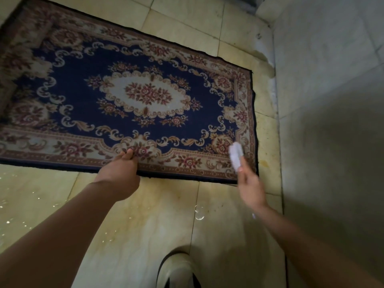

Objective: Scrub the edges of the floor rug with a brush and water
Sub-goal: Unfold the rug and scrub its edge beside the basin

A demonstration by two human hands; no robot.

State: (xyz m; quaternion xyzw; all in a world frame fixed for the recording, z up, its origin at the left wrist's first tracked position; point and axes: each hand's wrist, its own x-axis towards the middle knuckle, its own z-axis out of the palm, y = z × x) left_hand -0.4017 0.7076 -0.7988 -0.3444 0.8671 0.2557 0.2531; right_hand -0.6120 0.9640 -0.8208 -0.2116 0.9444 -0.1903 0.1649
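Tiles (170, 215) cover the floor, pale yellow and shiny with wet spots. A gray wall (332, 100) stands along the right side. The dark blue rug (128, 80) with flowers lies flat, its right edge near the wall. The left hand (121, 169) presses on the rug's near edge, fingers together. The right hand (250, 188) pinches a blurry white brush (235, 155) at the rug's near right corner. A shoe (178, 269) stands on the tiles.

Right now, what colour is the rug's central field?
Dark blue, on the rug; head view.
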